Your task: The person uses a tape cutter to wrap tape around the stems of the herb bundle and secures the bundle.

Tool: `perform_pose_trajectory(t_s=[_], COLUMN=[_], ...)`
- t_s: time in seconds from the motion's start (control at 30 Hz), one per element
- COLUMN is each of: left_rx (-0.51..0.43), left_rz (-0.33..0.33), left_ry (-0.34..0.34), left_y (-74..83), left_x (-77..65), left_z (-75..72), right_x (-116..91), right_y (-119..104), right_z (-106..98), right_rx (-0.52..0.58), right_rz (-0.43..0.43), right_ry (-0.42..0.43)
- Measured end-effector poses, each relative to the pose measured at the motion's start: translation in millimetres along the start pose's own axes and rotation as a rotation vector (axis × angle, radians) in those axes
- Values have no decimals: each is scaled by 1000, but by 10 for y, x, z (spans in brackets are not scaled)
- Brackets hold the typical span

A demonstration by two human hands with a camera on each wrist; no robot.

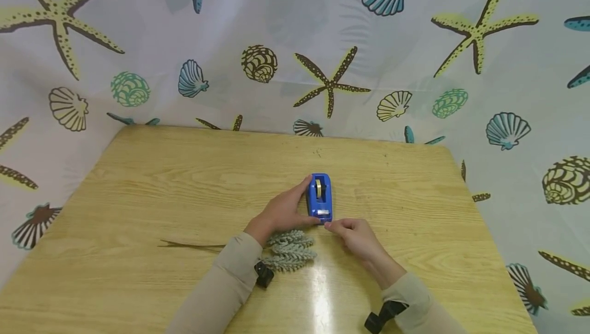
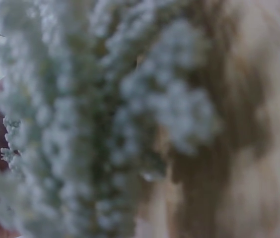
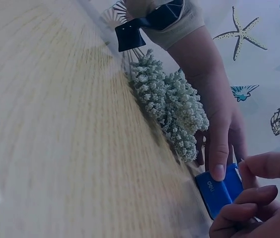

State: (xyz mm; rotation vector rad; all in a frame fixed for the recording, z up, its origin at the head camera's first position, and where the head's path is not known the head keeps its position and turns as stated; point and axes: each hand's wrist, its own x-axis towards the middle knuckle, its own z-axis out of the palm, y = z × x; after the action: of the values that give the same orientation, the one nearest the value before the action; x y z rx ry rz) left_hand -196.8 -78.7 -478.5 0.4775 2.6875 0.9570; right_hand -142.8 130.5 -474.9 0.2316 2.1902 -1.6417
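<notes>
A blue tape dispenser (image 1: 320, 204) with a small roll of tape (image 1: 318, 188) stands on the wooden table. My left hand (image 1: 283, 211) grips it from the left, thumb across its front end. At that same end, by the toothed cutter, my right hand (image 1: 359, 239) pinches the tape end between thumb and forefinger, the other fingers curled. The clear tape itself barely shows. In the right wrist view, the left thumb (image 3: 220, 156) presses on the dispenser's front (image 3: 210, 191). Pale grey-green flower sprigs (image 1: 290, 259) lie under the left wrist and fill the left wrist view, blurred.
Thin brown stems (image 1: 193, 245) of the sprigs stretch left across the wooden table (image 1: 184, 180). A white cloth (image 1: 295, 21) printed with starfish and shells hangs behind and beside the table. Black straps with cameras (image 1: 386, 316) sit on both wrists.
</notes>
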Motion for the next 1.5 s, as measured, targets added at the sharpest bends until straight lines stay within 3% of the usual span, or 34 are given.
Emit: perform_pose_trajectory(t_s=[0.27, 0.6, 0.77, 1.5], left_rx=[1, -11, -6, -26], left_rz=[-11, 8, 9, -21], left_ry=[-3, 14, 11, 22], left_y=[-14, -13, -26, -80], left_x=[2, -10, -1, -2], left_z=[24, -3, 10, 24], right_x=[-63, -146, -186, -302], right_y=[1, 25, 48, 82], right_z=[21, 71, 92, 141], right_rx=[61, 78, 107, 130], right_rz=[7, -72, -66, -64], right_ry=[-30, -127, -181, -240])
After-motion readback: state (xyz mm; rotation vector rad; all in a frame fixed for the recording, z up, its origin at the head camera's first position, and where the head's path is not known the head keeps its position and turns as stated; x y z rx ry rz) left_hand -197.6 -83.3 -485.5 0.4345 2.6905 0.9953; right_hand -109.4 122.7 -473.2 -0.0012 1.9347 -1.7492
